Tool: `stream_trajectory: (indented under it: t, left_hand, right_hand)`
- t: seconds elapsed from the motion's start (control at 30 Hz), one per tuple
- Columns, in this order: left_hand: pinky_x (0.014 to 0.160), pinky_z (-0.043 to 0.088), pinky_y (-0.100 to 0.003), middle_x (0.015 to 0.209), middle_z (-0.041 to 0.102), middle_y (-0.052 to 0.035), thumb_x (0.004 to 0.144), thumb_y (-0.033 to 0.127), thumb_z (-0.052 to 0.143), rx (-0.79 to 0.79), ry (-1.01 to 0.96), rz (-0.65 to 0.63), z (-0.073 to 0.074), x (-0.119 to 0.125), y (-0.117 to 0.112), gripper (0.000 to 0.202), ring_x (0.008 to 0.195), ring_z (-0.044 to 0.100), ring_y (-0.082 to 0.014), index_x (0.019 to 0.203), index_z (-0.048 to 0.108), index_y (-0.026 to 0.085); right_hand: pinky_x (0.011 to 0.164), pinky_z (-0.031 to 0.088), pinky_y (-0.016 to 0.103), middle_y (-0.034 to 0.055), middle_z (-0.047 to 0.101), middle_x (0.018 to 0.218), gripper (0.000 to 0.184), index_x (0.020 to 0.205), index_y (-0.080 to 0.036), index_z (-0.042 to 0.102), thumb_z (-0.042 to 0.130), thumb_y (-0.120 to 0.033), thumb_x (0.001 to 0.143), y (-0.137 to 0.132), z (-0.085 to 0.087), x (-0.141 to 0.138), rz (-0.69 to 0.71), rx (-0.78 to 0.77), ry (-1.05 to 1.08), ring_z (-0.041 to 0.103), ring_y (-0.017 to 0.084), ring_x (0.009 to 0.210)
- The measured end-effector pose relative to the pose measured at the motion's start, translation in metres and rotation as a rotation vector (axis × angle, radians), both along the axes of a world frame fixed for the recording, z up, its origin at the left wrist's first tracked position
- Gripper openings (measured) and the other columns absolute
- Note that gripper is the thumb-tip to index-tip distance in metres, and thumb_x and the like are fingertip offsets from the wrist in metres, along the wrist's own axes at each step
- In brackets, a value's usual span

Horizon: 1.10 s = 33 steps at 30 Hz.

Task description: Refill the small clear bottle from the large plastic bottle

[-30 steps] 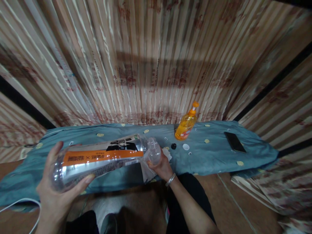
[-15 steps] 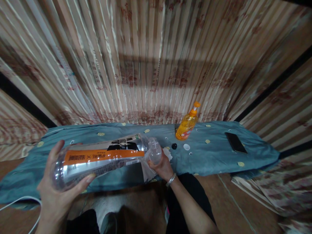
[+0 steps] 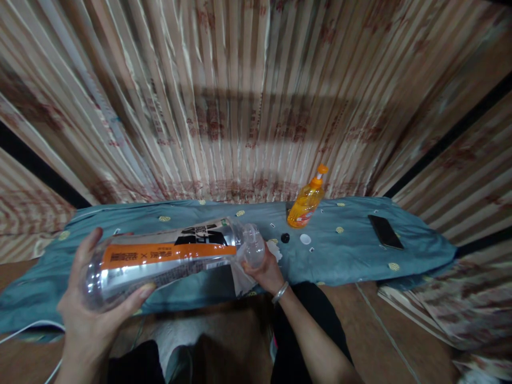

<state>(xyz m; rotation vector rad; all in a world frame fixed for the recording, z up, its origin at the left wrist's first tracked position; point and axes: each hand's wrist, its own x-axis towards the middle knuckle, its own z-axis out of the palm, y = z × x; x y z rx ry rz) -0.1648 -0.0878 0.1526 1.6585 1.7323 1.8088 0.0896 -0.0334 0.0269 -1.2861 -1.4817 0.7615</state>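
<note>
A large clear plastic drink bottle (image 3: 160,256) with a silver, black and orange label lies nearly level in the air, its neck toward the right. My left hand (image 3: 94,298) is wrapped round its base. At the bottle's mouth, my right hand (image 3: 266,272) grips a small clear plastic container (image 3: 255,248); the two mouths meet or almost touch. A white tissue (image 3: 242,280) hangs under the right hand, and I cannot tell whether its fingers pinch it. On the cloth just beyond lie a black cap (image 3: 285,238) and a white disc (image 3: 305,239).
An orange pump bottle (image 3: 306,205) stands on the teal cloth (image 3: 348,261). A black phone (image 3: 385,232) lies farther right. Behind is a patterned curtain (image 3: 240,106). A white cable (image 3: 32,325) runs at the lower left.
The bottle and both hands stay almost as they were; the large bottle's base has shifted slightly left. The whole view has moved a little.
</note>
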Motion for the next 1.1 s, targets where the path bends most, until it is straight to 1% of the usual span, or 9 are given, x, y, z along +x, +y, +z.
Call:
stream_trajectory:
  t: [0.1,0.2,0.33,0.43,0.63,0.83,1.0,1.1]
  left_hand:
    - [0.102,0.041,-0.06,0.124,0.061,-0.0076,0.048,0.046,0.081,-0.003,-0.024,-0.015,0.0005,-0.0002,-0.0004,0.098,0.113,0.058,-0.0345,0.137,0.044,0.027]
    - [0.101,0.042,-0.059,0.12,0.063,-0.0069,0.048,0.045,0.081,-0.011,-0.031,-0.019,0.0012,0.0002,-0.0006,0.097,0.11,0.06,-0.0334,0.137,0.045,0.028]
    - [0.099,0.045,-0.06,0.118,0.063,-0.0072,0.047,0.044,0.081,-0.015,-0.022,-0.019,0.0013,-0.0009,-0.0004,0.098,0.107,0.061,-0.0336,0.137,0.045,0.028]
    - [0.099,0.045,-0.058,0.12,0.063,-0.0073,0.047,0.044,0.081,-0.014,-0.014,-0.031,0.0018,-0.0018,-0.0011,0.099,0.109,0.06,-0.0336,0.137,0.044,0.028]
    - [0.099,0.044,-0.061,0.119,0.063,-0.0075,0.047,0.046,0.081,-0.007,-0.019,-0.022,0.0016,-0.0019,-0.0008,0.099,0.108,0.061,-0.0344,0.137,0.044,0.028]
    - [0.099,0.045,-0.059,0.122,0.062,-0.0073,0.048,0.046,0.081,-0.008,-0.015,-0.024,0.0017,-0.0013,-0.0002,0.098,0.11,0.06,-0.0341,0.137,0.044,0.028]
    - [0.103,0.041,-0.059,0.128,0.059,-0.0068,0.049,0.049,0.08,-0.004,0.014,-0.008,0.0004,-0.0021,-0.0016,0.097,0.116,0.057,-0.0348,0.137,0.045,0.028]
    - [0.102,0.042,-0.059,0.127,0.059,-0.0069,0.048,0.049,0.08,0.002,0.02,-0.004,0.0004,-0.0026,-0.0016,0.097,0.113,0.058,-0.0343,0.136,0.045,0.028]
  right_hand:
    - [0.087,0.056,0.036,0.0066,0.068,0.111,0.069,0.129,-0.02,0.046,0.07,-0.022,0.064,0.0006,-0.0021,-0.0002,-0.005,0.001,-0.011,0.067,0.023,0.095]
    - [0.085,0.056,0.037,0.0076,0.068,0.111,0.069,0.13,-0.019,0.046,0.07,-0.023,0.065,0.0014,-0.0046,-0.0003,-0.009,0.001,-0.019,0.068,0.023,0.094]
    - [0.09,0.054,0.039,0.0086,0.067,0.115,0.07,0.13,-0.019,0.046,0.07,-0.024,0.064,0.002,-0.0061,-0.0001,-0.008,0.025,-0.014,0.066,0.024,0.099]
    - [0.089,0.055,0.038,0.0078,0.067,0.114,0.069,0.129,-0.019,0.046,0.069,-0.023,0.064,0.0016,-0.0041,0.0,0.002,0.017,0.002,0.067,0.024,0.098]
    - [0.084,0.057,0.037,0.0071,0.068,0.111,0.068,0.128,-0.019,0.047,0.07,-0.024,0.064,0.0006,-0.0009,0.0004,0.0,-0.002,-0.005,0.068,0.024,0.094]
    - [0.084,0.057,0.035,0.0066,0.069,0.11,0.068,0.129,-0.02,0.046,0.069,-0.023,0.065,0.0013,-0.0035,0.0007,0.019,0.004,-0.005,0.068,0.022,0.092]
    - [0.083,0.057,0.034,0.0064,0.068,0.109,0.067,0.127,-0.019,0.047,0.07,-0.023,0.064,0.0002,0.0013,0.0002,0.004,-0.002,-0.008,0.068,0.022,0.092]
    - [0.085,0.056,0.035,0.0075,0.068,0.109,0.068,0.128,-0.017,0.047,0.069,-0.022,0.064,-0.0002,0.0031,-0.0002,0.01,-0.025,0.004,0.068,0.023,0.093]
